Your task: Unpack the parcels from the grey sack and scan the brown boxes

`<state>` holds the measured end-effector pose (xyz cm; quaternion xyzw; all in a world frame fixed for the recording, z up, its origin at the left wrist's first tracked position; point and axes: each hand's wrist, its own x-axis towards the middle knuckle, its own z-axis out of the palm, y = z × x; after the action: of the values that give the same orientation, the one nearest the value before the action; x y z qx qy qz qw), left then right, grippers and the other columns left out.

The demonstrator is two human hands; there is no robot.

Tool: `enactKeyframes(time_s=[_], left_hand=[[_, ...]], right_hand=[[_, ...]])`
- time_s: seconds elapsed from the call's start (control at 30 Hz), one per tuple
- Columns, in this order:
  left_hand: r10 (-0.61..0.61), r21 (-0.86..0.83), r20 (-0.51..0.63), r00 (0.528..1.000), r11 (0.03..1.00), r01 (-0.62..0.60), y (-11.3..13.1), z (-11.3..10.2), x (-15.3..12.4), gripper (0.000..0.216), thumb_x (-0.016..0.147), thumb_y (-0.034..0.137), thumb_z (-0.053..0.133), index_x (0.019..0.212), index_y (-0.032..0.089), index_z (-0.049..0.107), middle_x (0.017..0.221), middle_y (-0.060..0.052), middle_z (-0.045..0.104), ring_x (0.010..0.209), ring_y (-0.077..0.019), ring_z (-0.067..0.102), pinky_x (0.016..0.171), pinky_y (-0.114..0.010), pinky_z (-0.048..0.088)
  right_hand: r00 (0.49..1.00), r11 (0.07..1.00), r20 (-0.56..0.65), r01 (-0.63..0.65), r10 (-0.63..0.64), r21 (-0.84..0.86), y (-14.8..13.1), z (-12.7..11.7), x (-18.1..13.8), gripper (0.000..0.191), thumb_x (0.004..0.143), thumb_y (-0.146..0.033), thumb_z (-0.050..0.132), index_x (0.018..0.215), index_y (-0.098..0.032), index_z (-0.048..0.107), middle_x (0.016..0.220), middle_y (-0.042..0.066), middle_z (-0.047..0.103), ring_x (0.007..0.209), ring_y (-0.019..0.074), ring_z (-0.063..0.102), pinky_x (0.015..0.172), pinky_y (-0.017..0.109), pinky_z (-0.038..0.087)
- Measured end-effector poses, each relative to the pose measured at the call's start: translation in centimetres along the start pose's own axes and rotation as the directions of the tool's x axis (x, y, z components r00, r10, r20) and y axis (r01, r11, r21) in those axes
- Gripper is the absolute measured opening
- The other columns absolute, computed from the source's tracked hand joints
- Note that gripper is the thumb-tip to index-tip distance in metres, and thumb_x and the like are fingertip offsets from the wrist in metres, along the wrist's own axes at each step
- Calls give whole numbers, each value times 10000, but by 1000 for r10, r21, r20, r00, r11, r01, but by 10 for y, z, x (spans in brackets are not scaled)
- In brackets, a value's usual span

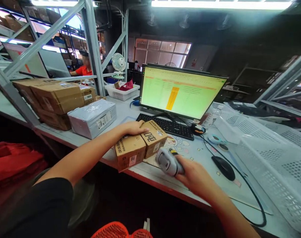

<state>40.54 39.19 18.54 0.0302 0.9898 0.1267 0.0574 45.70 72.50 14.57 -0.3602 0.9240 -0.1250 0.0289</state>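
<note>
Two small brown cardboard boxes stand side by side at the desk's front edge. My left hand (pixel 135 128) lies over their tops, its thumb on the right cardboard box (pixel 154 137) and its other fingers curled out of sight behind. The left cardboard box (pixel 130 150) sits below my wrist, its front corner over the edge. Both carry white barcode labels on their near sides. My right hand (pixel 190 170) is wrapped round the handle of a grey barcode scanner (pixel 169 162), held just right of the boxes with its head toward their labels.
Behind the boxes are a black keyboard (pixel 176 127) and a lit monitor (pixel 182 92). A mouse (pixel 223 168), a cable and white plastic baskets (pixel 272 148) lie right. A white-wrapped parcel (pixel 92 119) and stacked cartons (pixel 57 97) stand left. A person in red (pixel 84 70) sits beyond the frame.
</note>
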Motion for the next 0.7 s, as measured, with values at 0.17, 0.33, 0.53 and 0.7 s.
enactKeyframes(time_s=[0.17, 0.33, 0.53, 0.7], left_hand=[[45, -19, 29, 999, 999, -44, -2, -2, -1, 918, 896, 781, 387, 1566, 154, 345, 1472, -187, 583, 1276, -322, 621, 1034, -377, 470], [82, -54, 67, 994, 995, -78, -4, -1, -1, 938, 887, 799, 414, 1587, 181, 323, 1500, -156, 567, 1287, -313, 610, 1065, -381, 456], [61, -50, 44, 997, 997, -59, -4, 3, 4, 945, 883, 822, 408, 1595, 204, 338, 1518, -144, 553, 1327, -322, 581, 1085, -382, 440], [13, -44, -3, 1000, 999, -13, -4, 6, 3, 915, 878, 827, 396, 1571, 231, 399, 1470, -140, 596, 1296, -344, 597, 1082, -428, 439]], right_hand=[[901, 906, -174, -416, 398, -83, 76, 8, 38, 403, 1026, -440, 419, 1219, -123, 575, 1074, 169, 725, 969, 298, 698, 735, 340, 439], [783, 773, -115, -622, 611, -127, 118, 37, 56, 505, 1034, -369, 407, 1377, -8, 489, 1276, 254, 658, 1170, 345, 654, 910, 396, 483], [845, 852, -272, -507, 461, -130, 141, 5, 96, 554, 1057, -414, 328, 1432, -62, 534, 1444, 253, 565, 1349, 375, 527, 1099, 482, 414], [923, 917, -129, -378, 362, -130, 148, -6, 167, 468, 958, -159, 456, 1409, -180, 578, 1409, 121, 636, 1312, 271, 573, 1089, 377, 428]])
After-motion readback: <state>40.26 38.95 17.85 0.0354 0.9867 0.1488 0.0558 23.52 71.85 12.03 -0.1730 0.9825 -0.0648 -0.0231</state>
